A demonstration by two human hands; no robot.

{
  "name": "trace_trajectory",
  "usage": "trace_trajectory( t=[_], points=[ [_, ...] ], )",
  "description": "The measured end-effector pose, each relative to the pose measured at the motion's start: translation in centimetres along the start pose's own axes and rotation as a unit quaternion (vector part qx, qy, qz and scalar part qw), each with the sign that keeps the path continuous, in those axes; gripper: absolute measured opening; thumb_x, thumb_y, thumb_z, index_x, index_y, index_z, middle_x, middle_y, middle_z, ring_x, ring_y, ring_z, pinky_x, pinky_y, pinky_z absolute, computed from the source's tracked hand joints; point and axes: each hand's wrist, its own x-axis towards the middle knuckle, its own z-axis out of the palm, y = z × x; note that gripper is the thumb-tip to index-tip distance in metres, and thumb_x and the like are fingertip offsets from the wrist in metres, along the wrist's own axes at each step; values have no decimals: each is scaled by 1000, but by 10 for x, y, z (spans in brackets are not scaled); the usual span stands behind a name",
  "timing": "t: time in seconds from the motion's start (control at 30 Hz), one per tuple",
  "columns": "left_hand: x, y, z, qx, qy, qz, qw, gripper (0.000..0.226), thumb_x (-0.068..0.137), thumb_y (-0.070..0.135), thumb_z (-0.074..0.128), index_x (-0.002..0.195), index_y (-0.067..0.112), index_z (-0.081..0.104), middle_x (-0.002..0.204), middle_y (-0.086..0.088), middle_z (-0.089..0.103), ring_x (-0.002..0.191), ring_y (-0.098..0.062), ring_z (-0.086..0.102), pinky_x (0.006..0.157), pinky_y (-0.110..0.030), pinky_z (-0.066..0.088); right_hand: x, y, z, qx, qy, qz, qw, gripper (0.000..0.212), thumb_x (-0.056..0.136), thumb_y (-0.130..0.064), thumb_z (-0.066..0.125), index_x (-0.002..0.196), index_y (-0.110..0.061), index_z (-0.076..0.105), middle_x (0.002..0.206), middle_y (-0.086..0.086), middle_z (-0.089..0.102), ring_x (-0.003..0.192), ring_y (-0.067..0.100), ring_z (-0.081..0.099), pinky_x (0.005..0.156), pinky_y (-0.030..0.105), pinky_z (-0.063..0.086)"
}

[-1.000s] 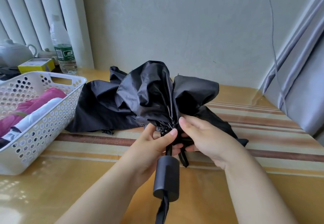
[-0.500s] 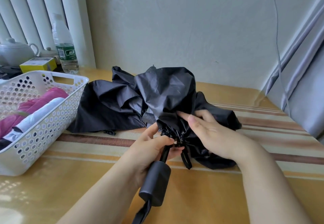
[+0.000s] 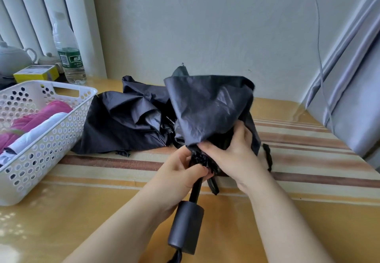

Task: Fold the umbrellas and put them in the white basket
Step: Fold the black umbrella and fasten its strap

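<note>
Both hands (image 3: 207, 164) grip black umbrella (image 3: 209, 106) beside white basket (image 3: 67, 118).

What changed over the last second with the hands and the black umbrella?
The right hand moved round the black umbrella, gathering its canopy upward; the handle swung leftward. The left hand kept gripping the shaft. The white basket and second black umbrella stayed put.

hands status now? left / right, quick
Left hand: closed, gripping the black umbrella at its shaft.
Right hand: closed, gripping the umbrella's bunched canopy.
</note>
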Motion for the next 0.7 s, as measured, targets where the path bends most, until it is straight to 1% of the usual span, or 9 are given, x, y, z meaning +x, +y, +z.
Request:
trace_trajectory(
  t=[0.07,0.17,0.23,0.33,0.4,0.47,0.53,0.6,0.7],
  points=[
    [-3,0,3,50,-9,2,999,29,81,0,59,103,19,65,100,-4,73,102,-22,67,95,-34,52,4,4,-3,50,-16,35,998,110,39,-65,79,132,-47,23,140,-9,31,127,14,39,98,47,49],
    [-4,1,4,128,-14,12,992,32,84,6,61,102,32,62,92,9,71,97,-12,66,95,-34,50,8,10,-2,215,-48,42,975,103,47,-38,89,129,-47,27,132,-3,53,118,22,56,94,49,52],
    [-7,6,2,189,-17,22,982,39,86,8,57,99,46,60,88,10,69,96,-13,66,95,-36,51,10,13,1,275,-44,45,959,101,60,-19,89,139,-41,30,131,-2,57,115,23,59,94,51,52],
    [-9,12,-1,267,-21,3,963,44,88,13,52,96,57,52,84,7,69,85,-8,67,89,-33,52,10,13,5,308,-31,34,950,100,62,-16,89,140,-42,32,132,-3,57,114,21,59,94,48,53],
    [-4,19,4,255,-21,-30,966,37,79,25,57,93,59,55,87,-1,70,95,-20,65,91,-41,51,8,12,7,257,3,2,966,97,53,-34,89,126,-51,28,134,-5,50,118,17,55,96,45,52],
    [5,2,-17,261,11,9,965,31,61,39,61,88,55,65,88,4,73,113,-32,61,94,-54,47,3,7,4,148,52,-65,985,96,59,-40,84,126,-56,17,138,-10,36,127,12,44,102,36,46],
    [5,2,-17,234,-5,49,971,41,67,29,61,98,56,62,94,2,73,110,-30,63,92,-52,48,-3,4,-1,55,60,-156,984,98,82,-26,73,140,-53,-1,147,-19,11,137,-8,20,106,12,30],
    [1,8,-8,213,-9,43,976,50,77,13,55,106,54,57,94,1,72,96,-20,67,92,-43,50,-6,4,-4,-31,13,-220,975,90,95,-13,57,139,-58,-6,155,-18,-13,122,-33,12,94,-5,25],
    [0,3,-12,247,-22,53,967,43,86,4,53,105,42,56,86,8,69,88,-11,65,91,-36,50,-5,3,-4,-85,-80,-227,967,65,98,-7,45,133,-62,35,156,-23,-19,108,-44,8,89,-10,21]
  ],
)
